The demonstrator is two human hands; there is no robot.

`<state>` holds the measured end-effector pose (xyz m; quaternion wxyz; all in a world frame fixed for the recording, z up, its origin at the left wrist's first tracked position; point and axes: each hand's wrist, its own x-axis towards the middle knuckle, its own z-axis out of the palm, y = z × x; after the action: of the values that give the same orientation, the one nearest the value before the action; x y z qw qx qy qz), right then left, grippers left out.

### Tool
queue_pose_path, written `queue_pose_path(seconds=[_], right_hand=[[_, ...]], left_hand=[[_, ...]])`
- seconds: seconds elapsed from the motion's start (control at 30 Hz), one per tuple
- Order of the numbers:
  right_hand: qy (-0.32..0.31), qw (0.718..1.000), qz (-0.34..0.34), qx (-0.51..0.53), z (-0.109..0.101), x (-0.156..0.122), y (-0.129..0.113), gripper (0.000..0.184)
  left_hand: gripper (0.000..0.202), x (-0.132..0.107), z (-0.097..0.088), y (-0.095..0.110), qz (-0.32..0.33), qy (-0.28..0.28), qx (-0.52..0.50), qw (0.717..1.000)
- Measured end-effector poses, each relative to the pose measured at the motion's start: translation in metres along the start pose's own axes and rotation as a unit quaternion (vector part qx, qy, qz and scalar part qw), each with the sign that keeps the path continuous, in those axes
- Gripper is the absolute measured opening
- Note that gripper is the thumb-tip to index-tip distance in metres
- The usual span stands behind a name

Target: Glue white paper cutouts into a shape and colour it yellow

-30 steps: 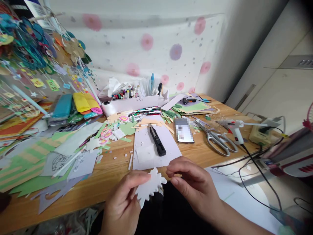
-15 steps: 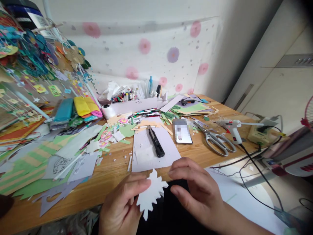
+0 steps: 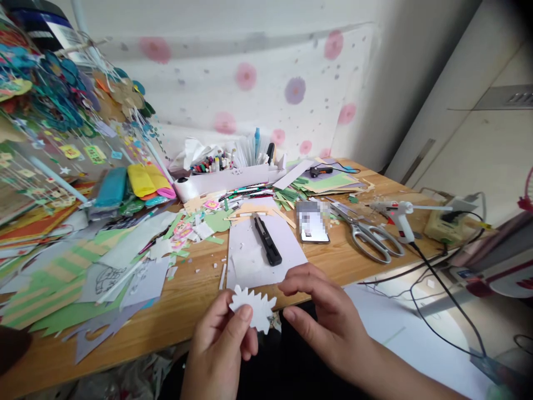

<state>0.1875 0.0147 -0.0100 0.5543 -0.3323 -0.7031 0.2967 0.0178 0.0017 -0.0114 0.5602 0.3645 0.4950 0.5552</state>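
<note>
My left hand [image 3: 222,347] pinches a small white paper cutout [image 3: 255,307] with jagged, toothed edges, thumb on top, just in front of the wooden table's near edge [image 3: 183,311]. My right hand [image 3: 325,319] hovers close to the right of the cutout with its fingers loosely curled and apart, holding nothing. Behind the hands a black utility knife [image 3: 266,239] lies on a pale lilac sheet [image 3: 254,255].
A phone [image 3: 312,222], large scissors [image 3: 366,236] and a white glue gun [image 3: 395,214] with its black cord lie at right. A marker tray [image 3: 233,169] stands at the back. Coloured paper scraps [image 3: 83,266] and hanging paper decorations [image 3: 54,111] fill the left.
My left hand turned the white cutout from upright to lying flatter and raised it slightly. My right hand let go of its edge and stays beside it.
</note>
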Motion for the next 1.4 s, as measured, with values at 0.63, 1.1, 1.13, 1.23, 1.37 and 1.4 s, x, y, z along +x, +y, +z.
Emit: queue_pose_path(seconds=[0.63, 1.1, 1.13, 1.23, 1.37, 1.4], right_hand=[[-0.075, 0.935, -0.195, -0.287, 0.013, -0.009, -0.008, 0.031], [-0.075, 0.941, -0.167, -0.285, 0.011, -0.013, -0.007, 0.041], [-0.083, 0.941, -0.173, -0.278, 0.010, -0.013, -0.007, 0.039], [-0.092, 0.950, -0.180, -0.240, 0.007, -0.013, -0.008, 0.027], [-0.059, 0.961, -0.155, -0.223, 0.006, -0.012, -0.008, 0.030], [-0.056, 0.960, -0.149, -0.230, 0.006, -0.011, -0.008, 0.034]], left_hand=[[0.021, 0.006, 0.002, 0.002, 0.022, -0.003, -0.017, 1.000], [0.024, 0.003, 0.004, 0.002, 0.032, 0.031, -0.009, 0.999], [0.024, 0.003, 0.003, 0.001, 0.029, 0.023, -0.017, 0.999], [0.021, 0.004, 0.001, 0.000, 0.027, 0.025, -0.034, 0.999], [0.020, 0.003, 0.003, 0.003, 0.018, 0.055, -0.048, 0.997], [0.020, 0.003, 0.004, 0.004, 0.015, 0.054, -0.051, 0.997]])
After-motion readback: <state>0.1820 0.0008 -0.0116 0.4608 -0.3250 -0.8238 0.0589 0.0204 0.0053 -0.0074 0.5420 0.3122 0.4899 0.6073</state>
